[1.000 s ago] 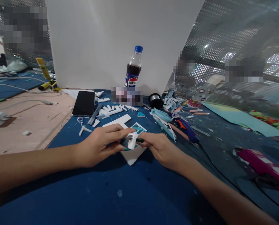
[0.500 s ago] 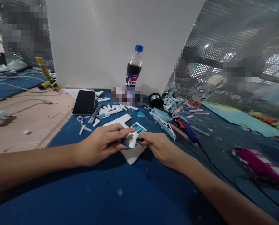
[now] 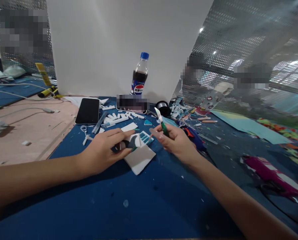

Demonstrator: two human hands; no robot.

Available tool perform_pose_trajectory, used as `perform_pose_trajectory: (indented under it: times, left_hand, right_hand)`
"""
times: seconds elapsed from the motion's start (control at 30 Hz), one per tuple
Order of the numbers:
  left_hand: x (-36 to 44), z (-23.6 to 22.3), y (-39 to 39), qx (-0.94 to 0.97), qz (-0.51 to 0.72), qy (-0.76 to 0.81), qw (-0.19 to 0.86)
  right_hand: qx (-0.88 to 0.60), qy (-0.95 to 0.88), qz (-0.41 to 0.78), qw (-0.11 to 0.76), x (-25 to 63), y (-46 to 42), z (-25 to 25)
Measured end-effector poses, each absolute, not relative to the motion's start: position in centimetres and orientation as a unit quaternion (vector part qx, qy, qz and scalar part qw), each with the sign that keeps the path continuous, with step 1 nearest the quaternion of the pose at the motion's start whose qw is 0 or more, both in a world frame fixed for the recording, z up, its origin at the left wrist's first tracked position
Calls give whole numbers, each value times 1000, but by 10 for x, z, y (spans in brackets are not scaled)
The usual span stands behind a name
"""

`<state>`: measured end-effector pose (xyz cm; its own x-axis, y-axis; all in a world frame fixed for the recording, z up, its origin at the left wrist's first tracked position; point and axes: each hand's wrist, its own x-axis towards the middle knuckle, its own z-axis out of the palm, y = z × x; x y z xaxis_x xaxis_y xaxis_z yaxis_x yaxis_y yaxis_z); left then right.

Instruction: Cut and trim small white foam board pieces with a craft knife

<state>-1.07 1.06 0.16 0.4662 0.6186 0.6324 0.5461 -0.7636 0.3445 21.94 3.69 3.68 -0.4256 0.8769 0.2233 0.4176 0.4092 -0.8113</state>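
Note:
My left hand (image 3: 102,146) pinches a small white piece (image 3: 137,140) with a dark curved inside and green edges, between thumb and fingers. To its right, my right hand (image 3: 180,143) is closed around the green handle of a craft knife (image 3: 165,129). Its pale blade tilts up and to the left, apart from the white piece. Below and between both hands lies a flat white board piece (image 3: 140,160) on the blue table. A white panel with teal squares (image 3: 147,137) rests just behind it.
Behind are a black phone (image 3: 88,111), white scraps (image 3: 115,118), a cola bottle (image 3: 139,78) and a wire spool (image 3: 163,108). A blue tool with an orange trigger (image 3: 192,135) and a magenta tool (image 3: 271,173) lie right. A white board (image 3: 109,46) stands at the back.
My right hand has drawn back to the right and up from the white piece, bringing the knife blade into sight. My left hand still holds the piece. The view has shifted slightly.

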Motion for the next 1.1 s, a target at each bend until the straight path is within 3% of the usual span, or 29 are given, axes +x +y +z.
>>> perform_pose_trajectory:
  times: [0.13, 0.37, 0.63, 1.1]
  left_hand:
    - [-10, 1, 8, 855, 395, 337, 3]
    - [-8, -2, 8, 883, 368, 288, -39]
    - [-8, -7, 8, 891, 354, 274, -75]
    - [-8, 1, 6, 896, 354, 265, -43]
  right_hand:
    - [-439, -723, 469, 253, 203, 21, 33]
    - [-434, -682, 528, 262, 196, 14, 32]
    - [-424, -673, 532, 288, 193, 13, 30]
    - [-407, -699, 486, 331, 196, 17, 28]
